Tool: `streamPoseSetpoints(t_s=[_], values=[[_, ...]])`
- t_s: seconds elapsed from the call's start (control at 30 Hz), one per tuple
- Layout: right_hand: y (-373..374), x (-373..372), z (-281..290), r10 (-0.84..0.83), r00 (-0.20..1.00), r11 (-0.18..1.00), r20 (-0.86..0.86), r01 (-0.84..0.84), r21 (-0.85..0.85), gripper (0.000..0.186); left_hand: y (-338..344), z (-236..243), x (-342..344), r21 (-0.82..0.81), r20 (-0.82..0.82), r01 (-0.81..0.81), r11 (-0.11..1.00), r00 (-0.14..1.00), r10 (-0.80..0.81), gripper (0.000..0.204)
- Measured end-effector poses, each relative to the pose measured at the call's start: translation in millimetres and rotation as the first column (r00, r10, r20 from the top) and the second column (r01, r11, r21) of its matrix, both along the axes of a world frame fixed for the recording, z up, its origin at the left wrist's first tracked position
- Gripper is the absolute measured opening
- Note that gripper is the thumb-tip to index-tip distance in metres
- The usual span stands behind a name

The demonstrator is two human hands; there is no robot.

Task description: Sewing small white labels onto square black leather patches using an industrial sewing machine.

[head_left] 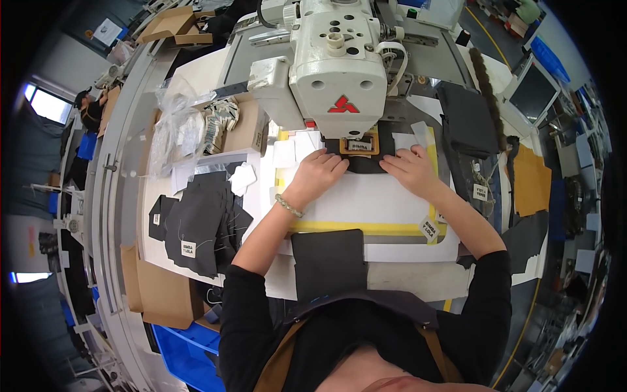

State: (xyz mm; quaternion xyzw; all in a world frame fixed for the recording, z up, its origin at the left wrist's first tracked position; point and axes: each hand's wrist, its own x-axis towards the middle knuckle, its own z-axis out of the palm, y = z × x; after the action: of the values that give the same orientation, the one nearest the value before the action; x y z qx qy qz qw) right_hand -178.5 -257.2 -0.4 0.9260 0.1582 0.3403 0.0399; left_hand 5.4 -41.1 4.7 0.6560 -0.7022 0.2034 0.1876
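Note:
A white sewing machine head [336,73] stands in front of me. Beneath it, a yellow-brown rectangular clamp frame [375,145] surrounds a small printed label [358,146] on a dark fabric piece [363,167]. My left hand [318,174] grips the fabric's left side, fingertips pressed on it near the frame. On the opposite side my right hand [411,172] holds the right edge, its index finger and thumb at the cloth and the other fingers curled. The undersides of both hands are hidden. A beaded bracelet [289,206] circles my left wrist.
Left of the machine, a cardboard box [245,124] holds bundled labels beside dark fabric pieces [199,222]. Another dark panel [328,264] hangs over the near table edge. Folded dark fabric [467,117], a mustard cloth [531,179] and a monitor [534,91] are on the right.

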Motion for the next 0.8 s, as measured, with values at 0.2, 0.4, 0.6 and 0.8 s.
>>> streamPoseSetpoints(t_s=[0.2, 0.4, 0.6, 0.8], values=[[13, -43, 15, 0.008, 0.999, 0.999, -0.043, -0.009, -0.032, 0.027, 8, 18, -22, -0.051, 0.049, 0.098, 0.994, 0.994, -0.096, 0.018], [51, -102, 29, -0.050, 0.997, 0.998, -0.059, 0.051, 0.020, 0.029, 38, 42, -68, 0.037, -0.054, 0.252, 0.967, 0.967, -0.250, 0.018], [84, -127, 20, -0.165, 0.983, 0.981, -0.082, 0.172, 0.087, 0.025, 52, 35, -106, 0.009, -0.130, 0.342, 0.940, 0.932, -0.338, 0.012], [55, -150, 23, -0.578, 0.803, 0.770, -0.144, 0.596, 0.228, 0.022, 67, 13, -124, 0.129, -0.284, 0.325, 0.937, 0.917, -0.279, 0.021]])
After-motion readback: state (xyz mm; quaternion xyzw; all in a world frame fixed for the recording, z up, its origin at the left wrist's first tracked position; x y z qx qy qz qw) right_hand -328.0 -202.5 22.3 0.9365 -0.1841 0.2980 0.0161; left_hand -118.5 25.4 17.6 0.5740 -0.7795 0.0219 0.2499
